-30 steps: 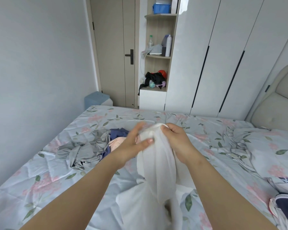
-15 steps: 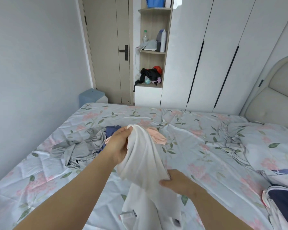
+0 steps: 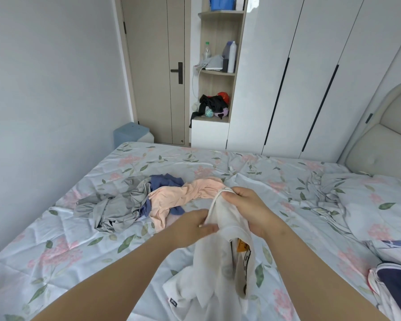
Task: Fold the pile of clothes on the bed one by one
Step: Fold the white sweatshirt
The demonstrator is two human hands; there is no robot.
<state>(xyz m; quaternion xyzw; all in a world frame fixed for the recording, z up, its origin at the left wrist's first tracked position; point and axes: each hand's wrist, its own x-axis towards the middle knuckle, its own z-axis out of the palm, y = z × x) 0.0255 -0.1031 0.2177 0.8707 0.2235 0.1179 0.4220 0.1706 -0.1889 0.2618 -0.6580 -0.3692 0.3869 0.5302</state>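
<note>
We see both hands holding a white top point(image 3: 218, 262) above the middle of the floral-sheeted bed point(image 3: 79, 251). The right hand point(image 3: 248, 207) has its fingers curled round the bunched upper end by the ribbed neckline. The left hand point(image 3: 192, 224) pinches the fabric just below it, thumb against fingers. The top hangs down and its lower part rests on the sheet toward the bed's near edge. At its hem we find a small dark label point(image 3: 173, 301) with white lettering, too small to read. An orange patch with a black printed strip point(image 3: 244, 249) shows inside a fold, and we cannot read that either. Just beyond the hands, toward the bed's left side, lies the pile: a grey garment point(image 3: 116, 207), a blue garment point(image 3: 164, 181) and a peach garment point(image 3: 178, 198), all touching. A navy garment point(image 3: 396, 283) lies at the bed's right edge.
</note>
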